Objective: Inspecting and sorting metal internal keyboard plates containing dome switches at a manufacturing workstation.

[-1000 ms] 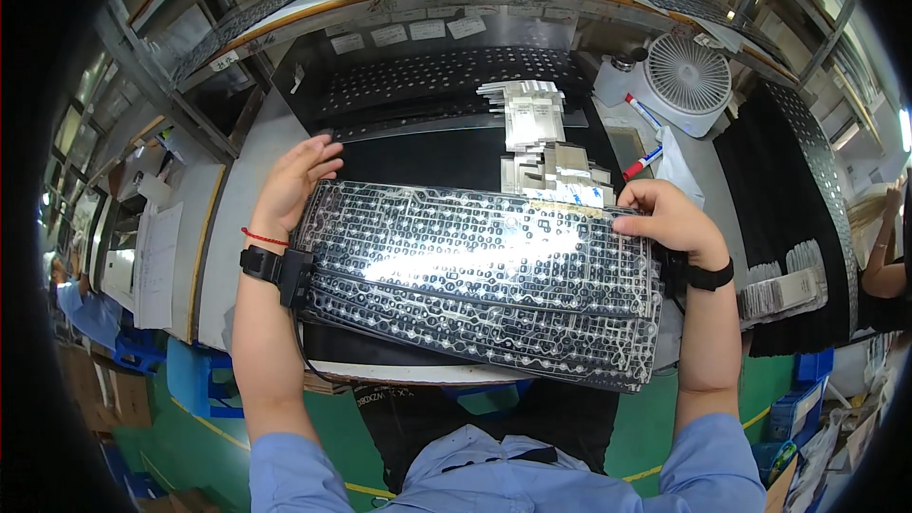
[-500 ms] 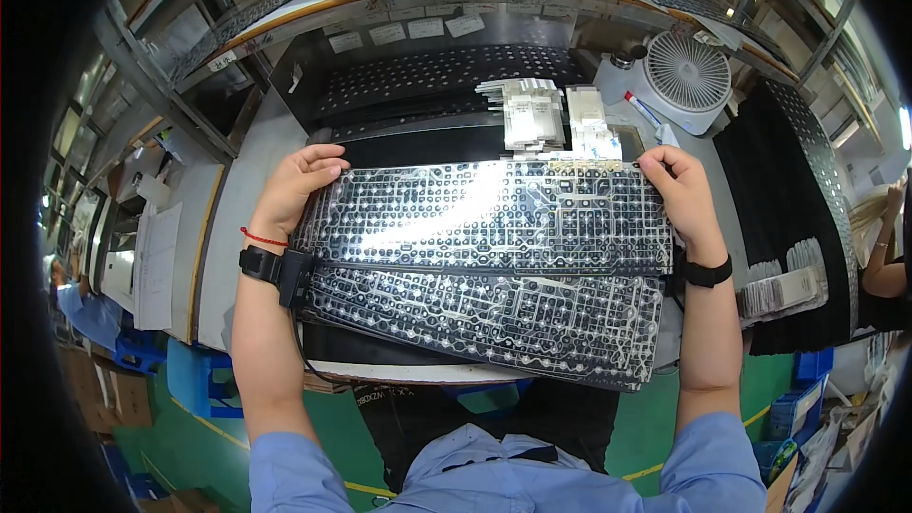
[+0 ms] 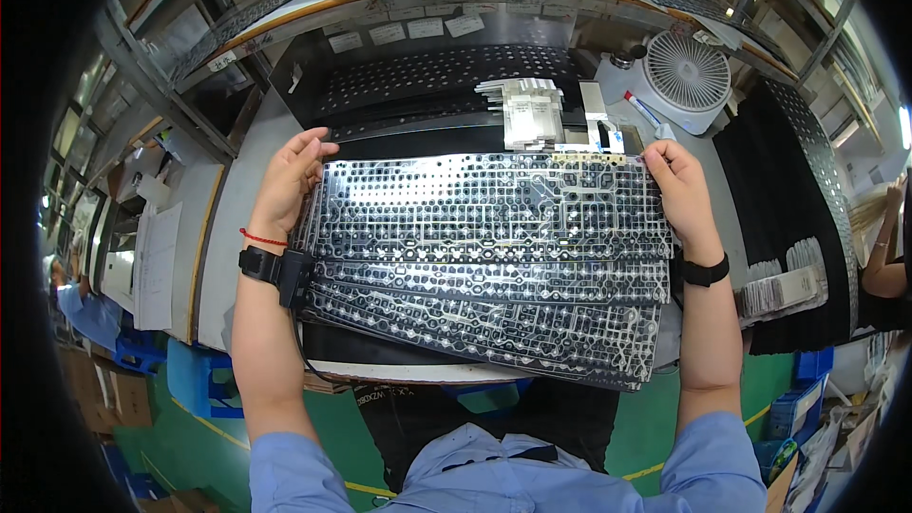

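Clear keyboard membrane sheets with silver traces and dark dots lie fanned over one another in front of me. The uppermost membrane sheet (image 3: 475, 214) lies nearly level, and the lower membrane sheets (image 3: 532, 332) slant down to the right. At its upper left corner, my left hand (image 3: 293, 176) has bent fingers closed by the edge; the fingertips partly hide the contact. My right hand (image 3: 676, 180) pinches the upper right corner between thumb and fingers. Just beyond the sheet's far edge lie pale connector tails (image 3: 534, 119) in a bundle, beside a narrower pale tail (image 3: 596, 114).
A white fan (image 3: 688, 74) stands at the far right beside a red-capped marker (image 3: 641, 107). Dark stacked sheets (image 3: 784, 209) with another bundle of pale tails (image 3: 787, 291) lie to the right. A metal shelf (image 3: 171, 85) rises at the left. Another person's arm (image 3: 883, 256) shows at far right.
The uppermost sheet now lies slightly farther away, and another sheet's strip shows below it. My left hand has shifted slightly left and away. The right-hand pale tails beyond the edge look different.
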Demonstrator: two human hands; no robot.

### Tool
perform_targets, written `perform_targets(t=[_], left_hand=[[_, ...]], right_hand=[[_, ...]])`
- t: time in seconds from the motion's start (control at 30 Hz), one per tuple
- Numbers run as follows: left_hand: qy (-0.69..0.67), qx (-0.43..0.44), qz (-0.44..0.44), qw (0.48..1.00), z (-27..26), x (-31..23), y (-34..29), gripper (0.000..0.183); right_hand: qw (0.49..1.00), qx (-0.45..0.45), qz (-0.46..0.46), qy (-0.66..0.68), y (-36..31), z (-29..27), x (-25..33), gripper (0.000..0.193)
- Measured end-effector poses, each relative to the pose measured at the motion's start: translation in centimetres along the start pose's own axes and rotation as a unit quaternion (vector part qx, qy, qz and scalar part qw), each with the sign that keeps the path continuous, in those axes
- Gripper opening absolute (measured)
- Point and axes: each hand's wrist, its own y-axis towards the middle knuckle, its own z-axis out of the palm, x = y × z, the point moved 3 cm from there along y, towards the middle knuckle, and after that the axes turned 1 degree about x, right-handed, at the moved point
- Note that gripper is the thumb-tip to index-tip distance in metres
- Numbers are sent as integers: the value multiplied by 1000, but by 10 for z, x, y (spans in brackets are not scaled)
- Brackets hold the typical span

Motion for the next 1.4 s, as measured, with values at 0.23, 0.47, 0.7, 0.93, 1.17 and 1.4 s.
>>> perform_targets(t=[0.23, 0.47, 0.7, 0.93, 1.17, 1.4], left_hand=[[32, 92, -49, 994, 3, 8, -1, 17], [-8, 10, -4, 1000, -6, 8, 4, 12], [-35, 8, -13, 999, -3, 7, 4, 17], [-18, 4, 32, 999, -27, 15, 8, 20], [-112, -8, 49, 993, -9, 1, 3, 20], [-38, 3, 43, 998, 12, -6, -4, 29]], right_hand=[[999, -37, 13, 35, 0, -3, 1, 19], [995, -40, 54, 79, -2, 5, 11, 16], [997, -30, 36, 66, 1, -2, 0, 16], [993, -79, 20, 80, -2, -2, 14, 18], [983, -114, -14, 145, -6, -3, 21, 18], [992, -79, -38, 94, -3, -1, 14, 17]])
